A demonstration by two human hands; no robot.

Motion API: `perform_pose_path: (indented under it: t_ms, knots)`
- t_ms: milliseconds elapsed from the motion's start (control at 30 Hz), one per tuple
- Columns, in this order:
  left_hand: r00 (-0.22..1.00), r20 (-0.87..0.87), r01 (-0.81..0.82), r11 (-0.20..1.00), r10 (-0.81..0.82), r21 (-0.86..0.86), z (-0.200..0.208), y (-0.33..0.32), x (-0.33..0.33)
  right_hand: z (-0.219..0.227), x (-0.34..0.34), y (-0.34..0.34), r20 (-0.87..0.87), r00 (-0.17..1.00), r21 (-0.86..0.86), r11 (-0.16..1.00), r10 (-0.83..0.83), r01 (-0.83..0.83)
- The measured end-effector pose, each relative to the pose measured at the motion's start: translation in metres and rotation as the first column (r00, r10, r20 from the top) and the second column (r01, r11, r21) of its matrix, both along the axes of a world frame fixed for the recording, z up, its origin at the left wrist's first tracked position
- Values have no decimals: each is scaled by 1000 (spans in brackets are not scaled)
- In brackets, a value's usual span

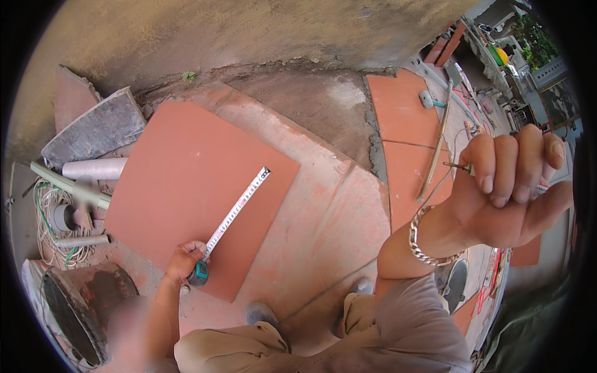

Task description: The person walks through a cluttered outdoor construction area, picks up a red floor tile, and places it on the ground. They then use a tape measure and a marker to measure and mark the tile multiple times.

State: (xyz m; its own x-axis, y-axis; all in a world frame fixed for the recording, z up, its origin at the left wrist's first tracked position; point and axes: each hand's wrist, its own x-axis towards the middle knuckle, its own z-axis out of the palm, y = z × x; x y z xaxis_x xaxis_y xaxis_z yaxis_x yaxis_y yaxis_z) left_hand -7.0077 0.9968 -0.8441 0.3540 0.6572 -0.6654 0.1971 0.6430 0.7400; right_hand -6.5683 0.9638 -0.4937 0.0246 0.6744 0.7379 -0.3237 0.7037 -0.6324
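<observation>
A large terracotta-coloured tile point(163, 168) lies flat in front of me, left of the middle. At its near edge my left hand point(185, 260) is closed on a tape measure point(198, 273) with a teal and dark case. Its white blade point(237, 211) stretches across the tile toward the far right edge, the end hook lying on the tile. Raised high at the right, close to the camera, my right hand point(507, 180) has its fingers curled round a thin pen-like tool with a dark pointed tip point(459, 166). Most of that tool is hidden by the fingers.
Broken slabs point(96, 127) lean by the wall at the left, near a pipe point(93, 169) and coiled cable point(46, 217). Mortar-stained buckets point(93, 304) stand near left. Laid tiles point(404, 115) at the right carry a mallet point(426, 99) and a long stick point(437, 149).
</observation>
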Motion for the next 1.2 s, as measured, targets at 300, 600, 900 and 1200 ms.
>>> perform_pose_path:
  t_ms: [300,600,900,1200]
  knots:
    - [992,-120,49,997,-41,65,-9,87,40,105,-2,-4,357,789,32,851,-500,524]
    - [962,-210,205,968,-173,144,-25,86,28,175,5,-100,586,286,64,395,-758,916]
    - [967,-186,184,982,-175,31,-16,94,31,126,42,-130,744,215,-59,258,-632,964]
    - [985,-94,157,972,-142,175,87,173,94,-14,126,-37,854,471,-411,267,-222,871]
